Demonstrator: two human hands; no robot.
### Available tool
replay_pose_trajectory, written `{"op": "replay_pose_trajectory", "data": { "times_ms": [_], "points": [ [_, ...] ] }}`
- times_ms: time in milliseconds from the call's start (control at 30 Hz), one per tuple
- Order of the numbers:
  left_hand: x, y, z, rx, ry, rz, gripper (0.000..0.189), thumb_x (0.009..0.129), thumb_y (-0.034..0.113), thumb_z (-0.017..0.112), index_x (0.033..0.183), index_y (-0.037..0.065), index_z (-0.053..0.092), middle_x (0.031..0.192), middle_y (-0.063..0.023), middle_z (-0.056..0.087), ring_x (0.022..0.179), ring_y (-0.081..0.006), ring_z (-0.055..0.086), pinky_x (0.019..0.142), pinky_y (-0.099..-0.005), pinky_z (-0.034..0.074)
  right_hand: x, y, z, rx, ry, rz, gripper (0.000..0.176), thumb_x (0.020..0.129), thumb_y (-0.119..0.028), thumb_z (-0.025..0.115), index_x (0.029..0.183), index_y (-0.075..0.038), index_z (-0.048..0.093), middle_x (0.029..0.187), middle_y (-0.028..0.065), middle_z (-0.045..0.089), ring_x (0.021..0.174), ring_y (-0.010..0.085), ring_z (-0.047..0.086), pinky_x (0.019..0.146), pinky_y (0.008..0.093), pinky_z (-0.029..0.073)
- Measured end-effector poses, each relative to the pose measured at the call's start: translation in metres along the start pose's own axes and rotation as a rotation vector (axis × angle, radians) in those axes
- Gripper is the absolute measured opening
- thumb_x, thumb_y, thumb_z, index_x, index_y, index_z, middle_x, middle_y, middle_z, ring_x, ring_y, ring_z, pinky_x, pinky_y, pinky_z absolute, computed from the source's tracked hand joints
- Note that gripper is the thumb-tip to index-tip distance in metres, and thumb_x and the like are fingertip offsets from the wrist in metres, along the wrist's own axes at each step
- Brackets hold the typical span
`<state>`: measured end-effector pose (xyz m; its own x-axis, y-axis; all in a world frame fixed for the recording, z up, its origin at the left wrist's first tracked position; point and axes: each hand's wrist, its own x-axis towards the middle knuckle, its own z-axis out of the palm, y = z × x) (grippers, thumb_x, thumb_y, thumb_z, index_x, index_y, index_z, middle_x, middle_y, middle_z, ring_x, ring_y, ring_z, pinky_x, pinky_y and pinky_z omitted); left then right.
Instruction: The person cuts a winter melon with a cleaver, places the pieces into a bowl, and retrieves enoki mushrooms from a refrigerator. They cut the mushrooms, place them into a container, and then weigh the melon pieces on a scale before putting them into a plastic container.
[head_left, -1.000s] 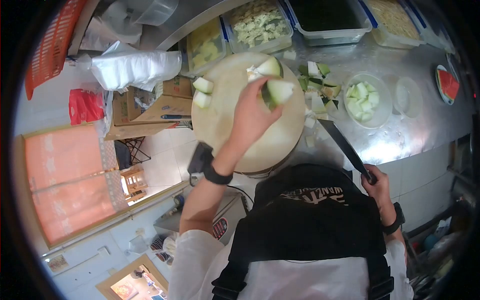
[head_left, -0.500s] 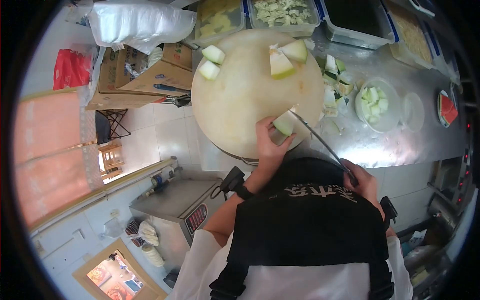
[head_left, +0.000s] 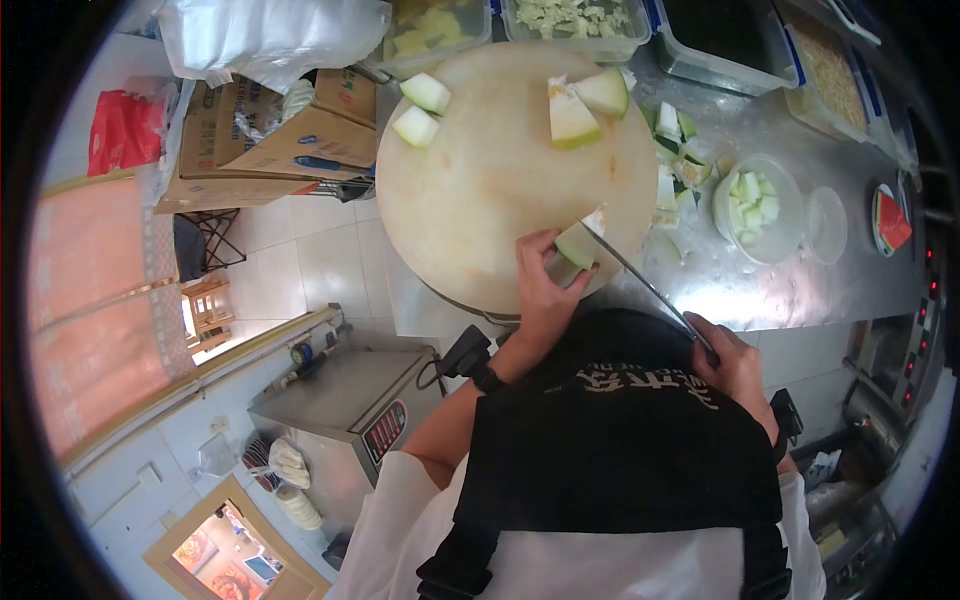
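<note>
My left hand (head_left: 546, 285) grips a wedge of pale green melon, likely winter melon (head_left: 577, 246), at the near edge of a round cutting board (head_left: 480, 210). In my right hand (head_left: 728, 358) is the handle of a knife (head_left: 650, 285), its blade lying against the wedge's right side near the white pith. Two larger melon pieces (head_left: 573, 118) rest at the board's far right. Two smaller chunks (head_left: 415, 127) sit at the far left.
Rind and core scraps (head_left: 690, 168) lie right of the board on the steel counter (head_left: 730, 300). Beyond them are a bowl of pale cubes (head_left: 752, 235), a clear lid (head_left: 826, 225) and a plate with red watermelon (head_left: 893, 222). Food tubs (head_left: 725, 72) line the back; a cardboard box (head_left: 330, 130) stands left.
The knife blade has shifted slightly along the wedge's pith side. My left hand still holds the wedge in nearly the same spot. The whole view has moved a little.
</note>
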<state>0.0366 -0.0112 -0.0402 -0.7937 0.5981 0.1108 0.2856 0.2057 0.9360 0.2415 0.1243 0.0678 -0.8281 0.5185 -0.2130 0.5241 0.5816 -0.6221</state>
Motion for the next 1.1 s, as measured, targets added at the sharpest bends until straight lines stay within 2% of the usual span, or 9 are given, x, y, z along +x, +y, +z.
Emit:
{"op": "replay_pose_trajectory", "data": {
  "times_ms": [267,500,600,633,733,800,900,1000,1100],
  "points": [
    [0.0,-0.002,-0.001,0.03,-0.005,-0.003,0.062,0.064,-0.002,0.077,0.114,-0.002,0.041,0.113,-0.0136,0.04,0.107,-0.0235,0.049,0.092,-0.0341,0.047,0.016,-0.013,-0.006,-0.219,-0.228,0.129,0.036,0.079,-0.011,0.059,0.115,-0.014,0.057,0.078,0.0156,0.065,0.068,0.0328,0.063,0.06,0.0418,0.051],
    [0.007,0.015,-0.011,-0.035,-0.021,-0.099,0.057,0.071,0.001,0.071,0.12,0.001,0.041,0.117,-0.0125,0.045,0.109,-0.0225,0.048,0.095,-0.0351,0.043,0.029,-0.01,-0.015,-0.1,-0.188,0.148,0.029,0.08,-0.012,0.058,0.11,-0.011,0.06,0.077,0.0183,0.063,0.069,0.0347,0.063,0.061,0.0433,0.049],
    [0.012,0.024,-0.03,-0.792,-0.143,-0.44,0.059,0.078,0.003,0.064,0.129,0.002,0.035,0.131,-0.0116,0.041,0.118,-0.0225,0.045,0.096,-0.0354,0.041,0.021,0.007,-0.005,-0.022,0.035,0.244,0.025,0.084,-0.011,0.057,0.108,-0.005,0.059,0.066,0.0187,0.059,0.058,0.0357,0.058,0.056,0.0377,0.047],
    [0.014,0.035,-0.036,-0.79,-0.132,-0.44,0.059,0.078,0.003,0.064,0.129,0.002,0.035,0.131,-0.0116,0.041,0.118,-0.0225,0.045,0.096,-0.0354,0.041,0.017,0.026,-0.001,0.102,-0.008,0.384,0.025,0.085,-0.011,0.056,0.108,-0.002,0.058,0.055,0.014,0.051,0.047,0.0261,0.051,0.05,0.0333,0.043],
    [0.019,0.063,-0.048,-1.143,-0.342,-0.447,0.059,0.081,0.008,0.064,0.13,0.005,0.033,0.132,-0.0109,0.04,0.121,-0.0246,0.044,0.097,-0.0366,0.042,0.016,0.023,-0.009,0.433,0.029,0.563,0.023,0.087,-0.01,0.054,0.105,0.002,0.059,0.051,0.0054,0.037,0.047,0.0081,0.041,0.044,0.0277,0.035],
    [0.019,0.067,-0.05,-1.351,-0.52,-0.369,0.056,0.082,0.011,0.063,0.129,0.008,0.032,0.133,-0.0107,0.039,0.122,-0.0271,0.043,0.097,-0.0401,0.043,0.01,0.038,-0.006,0.32,0.059,0.465,0.023,0.087,-0.009,0.054,0.106,0.002,0.059,0.052,0.0052,0.037,0.048,0.0083,0.039,0.045,0.0268,0.034],
    [0.018,0.08,-0.049,-1.371,-0.397,-0.533,0.052,0.083,0.013,0.063,0.125,0.01,0.032,0.13,-0.0118,0.041,0.12,-0.0282,0.045,0.096,-0.0407,0.044,0.001,0.046,0.003,0.21,0.104,0.381,0.026,0.086,-0.009,0.055,0.11,0.0,0.059,0.055,0.0051,0.037,0.051,0.0091,0.035,0.047,0.0252,0.034],
    [0.021,0.077,-0.052,-1.585,-0.491,-0.552,0.045,0.083,0.012,0.063,0.119,0.009,0.035,0.125,-0.0117,0.044,0.117,-0.0289,0.048,0.094,-0.0396,0.045,0.001,0.046,0.008,0.16,0.183,0.341,0.026,0.085,-0.007,0.055,0.11,0.0,0.06,0.056,0.0053,0.039,0.051,0.0096,0.036,0.048,0.0256,0.035],
    [0.025,0.083,-0.048,-1.269,-0.421,-0.479,0.042,0.082,0.013,0.063,0.115,0.009,0.037,0.118,-0.0099,0.047,0.113,-0.028,0.05,0.092,-0.0369,0.046,0.007,0.034,0.003,0.071,0.135,0.308,0.027,0.084,-0.005,0.056,0.111,-0.001,0.06,0.057,0.0062,0.041,0.051,0.0093,0.037,0.049,0.0248,0.036]
  ]
}}
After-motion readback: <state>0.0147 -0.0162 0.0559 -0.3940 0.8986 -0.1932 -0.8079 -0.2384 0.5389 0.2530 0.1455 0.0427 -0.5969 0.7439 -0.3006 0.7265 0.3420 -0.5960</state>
